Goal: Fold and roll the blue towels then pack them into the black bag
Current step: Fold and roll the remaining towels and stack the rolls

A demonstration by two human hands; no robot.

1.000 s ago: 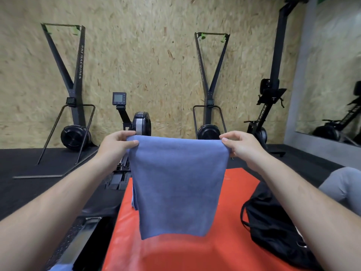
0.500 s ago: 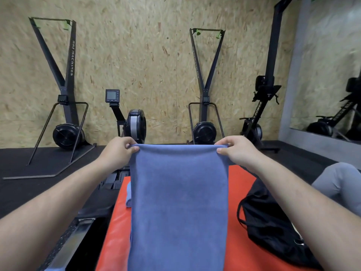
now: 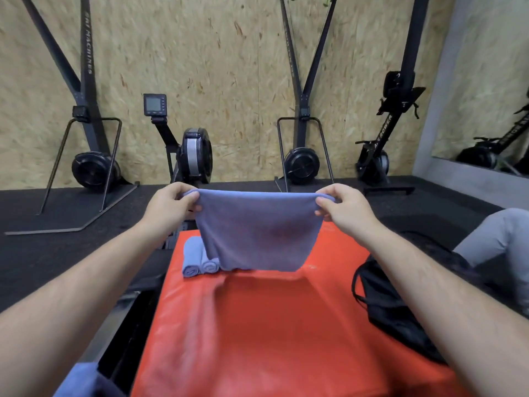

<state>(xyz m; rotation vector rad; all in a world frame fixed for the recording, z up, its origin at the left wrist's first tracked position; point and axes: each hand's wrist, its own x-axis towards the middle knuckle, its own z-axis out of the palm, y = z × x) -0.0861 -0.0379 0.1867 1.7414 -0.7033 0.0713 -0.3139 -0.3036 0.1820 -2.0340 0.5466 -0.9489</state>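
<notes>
1. Head view, centre: towel (image 3: pixel 257 230) hangs by its top edge over the mat (image 3: pixel 272 339). Can't tell if the lower edge touches the mat. Two rolls (image 3: pixel 200 259) lie just beside it, mid-left.
2. L hand (image 3: pixel 169 204) pinches the top-left corner and R hand (image 3: pixel 346 210) the top-right. Fingers are curled over the hem, hands well apart.
3. Handling (judged): light, soft, limp, sags between the grips. Prob. not slippery or fragile. Best held at corners/hem, as here.
4. Bag (image 3: pixel 392 305) sits lower right, partly behind the R forearm. Can't tell if it's open.
5. More blue cloth (image 3: pixel 77 379) in the bottom-left corner.
6. Writing: "MACHINES" on upper-left upright (image 3: pixel 87 50); "ROWER" on rower (image 3: pixel 385 133) at right, first word unclear. Monitor (image 3: pixel 154 104) unreadable. No labels seen on towel or bag.
</notes>
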